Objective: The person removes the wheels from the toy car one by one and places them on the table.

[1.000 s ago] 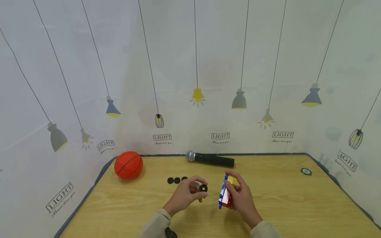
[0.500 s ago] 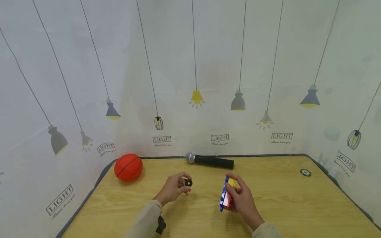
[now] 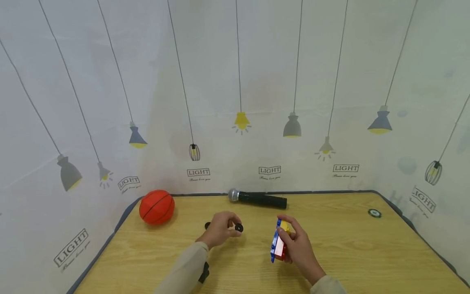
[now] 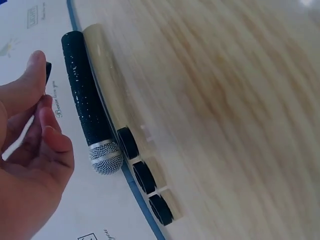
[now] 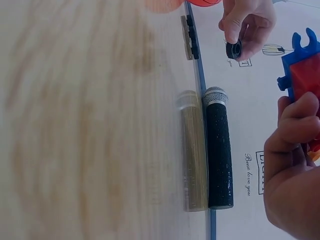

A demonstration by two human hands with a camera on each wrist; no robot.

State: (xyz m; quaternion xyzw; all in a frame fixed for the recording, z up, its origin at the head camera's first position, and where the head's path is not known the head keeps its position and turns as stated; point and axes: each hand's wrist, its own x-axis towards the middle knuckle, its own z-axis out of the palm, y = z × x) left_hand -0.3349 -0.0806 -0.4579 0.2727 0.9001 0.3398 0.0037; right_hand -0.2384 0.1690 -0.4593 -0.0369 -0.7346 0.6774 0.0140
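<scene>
My left hand pinches a small black toy wheel between thumb and fingertips, above the middle of the table. In the left wrist view only the edge of that wheel shows past the thumb. My right hand holds a blue, red and yellow toy vehicle body, tilted up with its blue side facing left. Blue clip-like prongs stick out from it in the right wrist view. Three more black wheels lie in a row on the table; in the head view, my left hand hides most of them.
A black microphone with a silver head lies along the table's back edge. To the left sits a red ball with black lines. A round chip lies at the far right. A printed curtain surrounds the table.
With the wheel in its fingers, my left hand has moved left, away from the toy vehicle body, then slightly back right. My right hand stays almost in place.
</scene>
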